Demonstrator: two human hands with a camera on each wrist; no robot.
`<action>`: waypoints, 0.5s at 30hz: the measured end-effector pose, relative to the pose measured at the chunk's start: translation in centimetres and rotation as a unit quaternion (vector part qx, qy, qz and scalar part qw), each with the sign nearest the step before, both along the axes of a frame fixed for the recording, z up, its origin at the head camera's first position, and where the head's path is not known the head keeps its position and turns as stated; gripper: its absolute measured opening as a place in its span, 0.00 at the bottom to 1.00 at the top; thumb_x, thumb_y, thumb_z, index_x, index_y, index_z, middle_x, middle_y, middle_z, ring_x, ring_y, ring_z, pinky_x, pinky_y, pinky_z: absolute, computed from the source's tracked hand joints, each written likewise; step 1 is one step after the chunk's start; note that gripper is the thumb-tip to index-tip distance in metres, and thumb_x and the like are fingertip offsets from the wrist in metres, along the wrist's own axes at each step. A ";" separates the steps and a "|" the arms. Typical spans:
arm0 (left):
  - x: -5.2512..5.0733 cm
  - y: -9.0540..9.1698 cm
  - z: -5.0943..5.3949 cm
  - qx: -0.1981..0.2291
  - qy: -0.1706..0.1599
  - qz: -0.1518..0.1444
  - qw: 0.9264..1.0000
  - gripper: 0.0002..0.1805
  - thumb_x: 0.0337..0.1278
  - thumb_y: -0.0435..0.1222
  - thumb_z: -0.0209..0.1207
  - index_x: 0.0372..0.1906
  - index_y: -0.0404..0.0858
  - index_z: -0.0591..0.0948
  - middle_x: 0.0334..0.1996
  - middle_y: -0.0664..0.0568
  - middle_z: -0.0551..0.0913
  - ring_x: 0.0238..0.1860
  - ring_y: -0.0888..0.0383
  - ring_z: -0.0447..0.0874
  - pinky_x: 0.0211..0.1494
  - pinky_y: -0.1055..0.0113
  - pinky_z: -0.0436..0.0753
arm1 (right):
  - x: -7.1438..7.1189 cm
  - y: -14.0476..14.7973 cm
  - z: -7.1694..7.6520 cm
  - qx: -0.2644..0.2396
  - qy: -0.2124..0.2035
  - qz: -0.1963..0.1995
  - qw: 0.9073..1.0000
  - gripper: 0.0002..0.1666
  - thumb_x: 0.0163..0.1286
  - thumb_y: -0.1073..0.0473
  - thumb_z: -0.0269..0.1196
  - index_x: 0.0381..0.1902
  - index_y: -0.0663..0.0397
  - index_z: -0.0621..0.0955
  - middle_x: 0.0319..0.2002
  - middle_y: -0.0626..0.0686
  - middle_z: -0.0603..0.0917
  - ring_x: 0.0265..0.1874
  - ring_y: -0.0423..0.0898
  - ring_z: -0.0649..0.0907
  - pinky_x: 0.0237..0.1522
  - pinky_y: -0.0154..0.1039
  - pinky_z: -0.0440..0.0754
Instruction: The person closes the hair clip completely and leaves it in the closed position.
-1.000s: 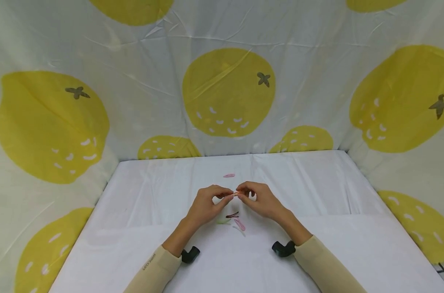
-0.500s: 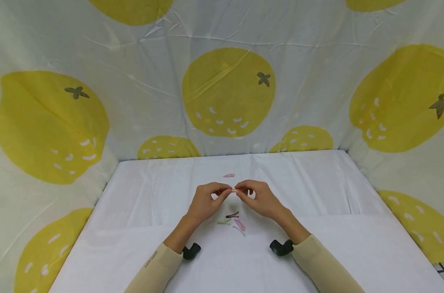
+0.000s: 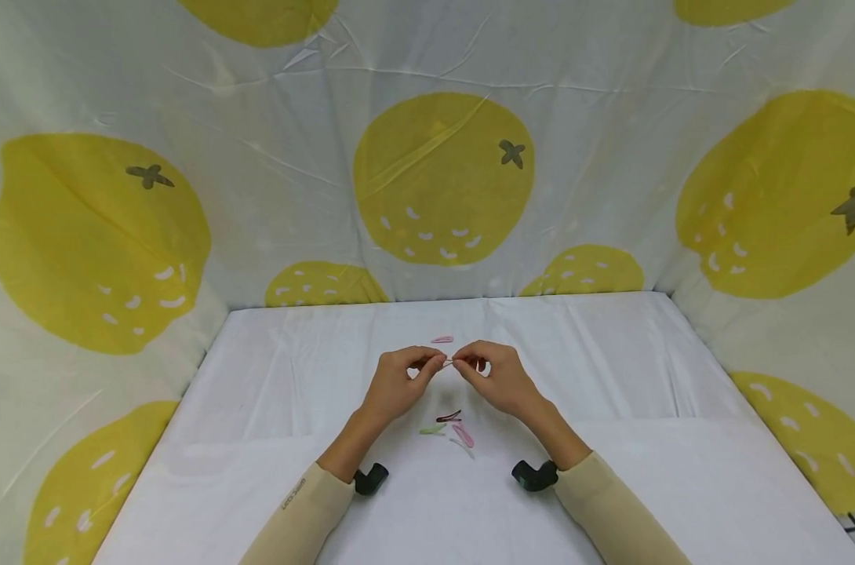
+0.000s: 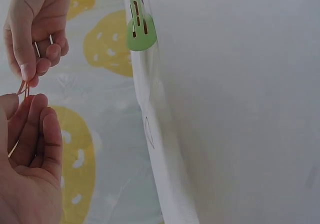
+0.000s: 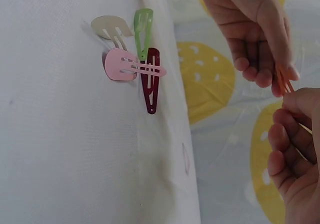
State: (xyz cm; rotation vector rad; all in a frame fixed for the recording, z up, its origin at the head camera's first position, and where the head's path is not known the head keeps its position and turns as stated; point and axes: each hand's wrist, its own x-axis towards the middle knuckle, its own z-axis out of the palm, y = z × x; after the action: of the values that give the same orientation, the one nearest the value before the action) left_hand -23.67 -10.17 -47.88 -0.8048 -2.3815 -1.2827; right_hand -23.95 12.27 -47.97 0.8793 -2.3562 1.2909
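Orange clip (image 5: pixel 286 81) is pinched by left grip (image 3: pixel 398 382) and right grip (image 3: pixel 500 380).

Soft, diffuse light casts faint shadows on the white tabletop (image 3: pixel 646 377); wrist views look slightly hazy.

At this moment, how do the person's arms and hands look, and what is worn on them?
The left hand and right hand wear no gloves. The left sleeve and right sleeve are beige; small dark lettering, unreadable here, marks the left one. A black, bent, rounded device shows at each wrist.
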 end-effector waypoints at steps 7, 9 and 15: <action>0.0 -0.5 -0.2 -0.004 -0.001 -0.034 0.999 0.14 0.61 0.43 0.72 0.49 0.44 0.89 0.42 0.56 0.91 0.39 0.56 0.90 0.46 0.62 0.88 | 0.2 0.1 0.1 -0.003 -0.004 -0.008 1.000 0.03 0.71 0.58 0.69 0.41 0.47 0.88 0.32 0.41 0.87 0.31 0.36 0.81 0.34 0.42 0.84; 0.0 -0.6 -0.2 -0.008 0.008 -0.038 0.999 0.14 0.60 0.43 0.73 0.49 0.44 0.89 0.42 0.55 0.91 0.40 0.55 0.90 0.47 0.63 0.87 | 0.3 0.2 0.1 -0.002 -0.003 -0.006 1.000 0.03 0.71 0.58 0.69 0.41 0.47 0.88 0.33 0.41 0.87 0.31 0.36 0.81 0.34 0.43 0.84; -0.1 -0.6 -0.2 -0.005 0.028 -0.046 0.999 0.13 0.61 0.40 0.72 0.49 0.42 0.89 0.41 0.56 0.91 0.39 0.60 0.89 0.46 0.63 0.88 | 0.5 0.6 0.0 0.001 -0.011 0.006 1.000 0.03 0.71 0.56 0.69 0.42 0.45 0.88 0.33 0.41 0.87 0.31 0.36 0.80 0.34 0.48 0.84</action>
State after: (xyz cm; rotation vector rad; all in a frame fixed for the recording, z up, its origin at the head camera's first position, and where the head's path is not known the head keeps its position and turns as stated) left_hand -23.79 -10.82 -48.12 -0.9496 -2.3334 -1.2672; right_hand -23.45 12.82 -47.95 0.8868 -2.3730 1.3092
